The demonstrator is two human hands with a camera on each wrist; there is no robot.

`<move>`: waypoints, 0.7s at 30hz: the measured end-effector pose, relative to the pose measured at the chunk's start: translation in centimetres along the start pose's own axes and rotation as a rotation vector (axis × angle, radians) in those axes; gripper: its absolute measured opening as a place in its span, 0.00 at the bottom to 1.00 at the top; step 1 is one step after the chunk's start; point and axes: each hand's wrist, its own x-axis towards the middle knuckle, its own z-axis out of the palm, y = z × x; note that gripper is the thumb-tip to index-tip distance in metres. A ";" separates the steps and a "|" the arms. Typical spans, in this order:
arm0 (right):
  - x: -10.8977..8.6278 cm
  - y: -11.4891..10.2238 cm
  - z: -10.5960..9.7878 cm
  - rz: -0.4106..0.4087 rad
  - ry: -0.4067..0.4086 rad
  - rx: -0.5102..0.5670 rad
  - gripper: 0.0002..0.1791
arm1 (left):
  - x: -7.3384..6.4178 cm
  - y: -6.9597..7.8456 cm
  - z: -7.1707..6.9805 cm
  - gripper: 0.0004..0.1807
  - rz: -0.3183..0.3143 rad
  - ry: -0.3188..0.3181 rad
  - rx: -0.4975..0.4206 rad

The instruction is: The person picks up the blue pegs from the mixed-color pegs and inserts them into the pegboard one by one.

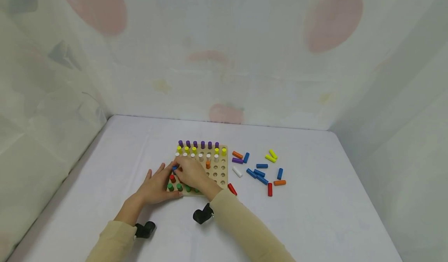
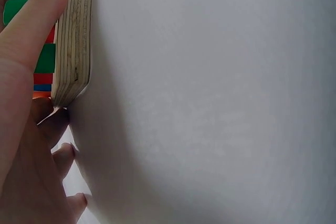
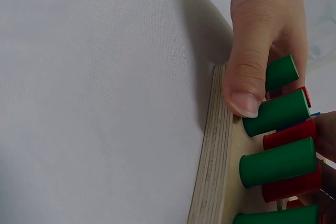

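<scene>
A wooden pegboard (image 1: 225,179) lies on the white table with rows of coloured pegs upright in its holes. Purple pegs (image 1: 202,145) line the far edge, with yellow, white, one orange, red and green pegs (image 3: 278,162) nearer. My left hand (image 1: 154,187) rests at the board's near left corner, fingers spread along the left side and thumb (image 2: 34,30) against the front edge. Reaching across the board, my right hand (image 1: 190,171) pinches a blue peg (image 1: 174,168) near the left edge. Its palm hides part of the middle rows.
Right of the board lie loose pegs: several blue pegs (image 1: 261,166), yellow pegs (image 1: 270,158), red pegs (image 1: 270,189), orange pegs (image 1: 279,183), a white peg (image 1: 237,171) and a purple peg (image 1: 237,160). Patterned curtains (image 1: 224,79) hang behind the table and at both sides.
</scene>
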 end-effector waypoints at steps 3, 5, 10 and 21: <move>0.0 0.1 0.1 -0.011 0.000 0.003 0.10 | 0.0 0.0 0.0 0.60 -0.002 -0.003 -0.002; 0.0 0.1 0.1 -0.018 -0.002 -0.003 0.10 | 0.0 -0.1 0.0 0.60 0.001 -0.002 -0.004; 0.0 0.2 -0.1 -0.028 -0.002 -0.013 0.10 | 0.1 -0.2 0.1 0.60 0.013 0.001 -0.014; -0.2 0.0 -0.3 -0.046 0.006 0.012 0.11 | 0.1 -0.4 0.2 0.60 0.002 -0.007 -0.005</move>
